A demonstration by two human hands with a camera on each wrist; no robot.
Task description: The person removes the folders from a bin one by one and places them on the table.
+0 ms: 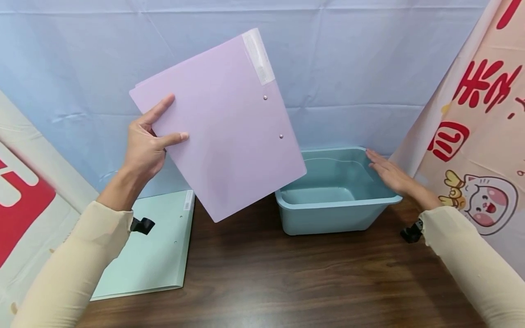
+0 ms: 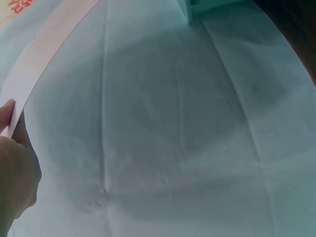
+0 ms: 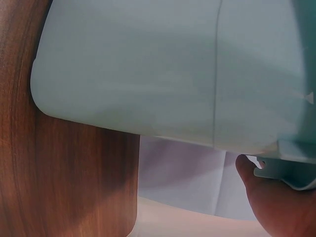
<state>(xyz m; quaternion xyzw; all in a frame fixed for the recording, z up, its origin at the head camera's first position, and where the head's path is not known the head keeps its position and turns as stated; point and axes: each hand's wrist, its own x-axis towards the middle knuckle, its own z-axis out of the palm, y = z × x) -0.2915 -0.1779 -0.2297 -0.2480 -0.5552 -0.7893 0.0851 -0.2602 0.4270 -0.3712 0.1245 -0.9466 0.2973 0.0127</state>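
A light purple file folder [image 1: 221, 132] hangs tilted above the table, with a clear label pocket and two metal rivets along its right side. My left hand [image 1: 145, 141] grips its left edge, thumb on the near cover. In the left wrist view the folder [image 2: 37, 59] appears edge-on, pinched by the left hand [image 2: 19, 177]. The folder's lower right corner overlaps a blue-green plastic bin [image 1: 328, 221] in the head view. My right hand [image 1: 389, 173] rests on the bin's right rim with straight fingers; its thumb shows beside the rim in the right wrist view.
A pale green file folder [image 1: 160, 255] lies flat on the dark wood table [image 1: 262, 282] at the left. Behind hangs a light blue cloth [image 1: 357, 59]. A printed cloth with red characters [image 1: 484, 150] borders the right side.
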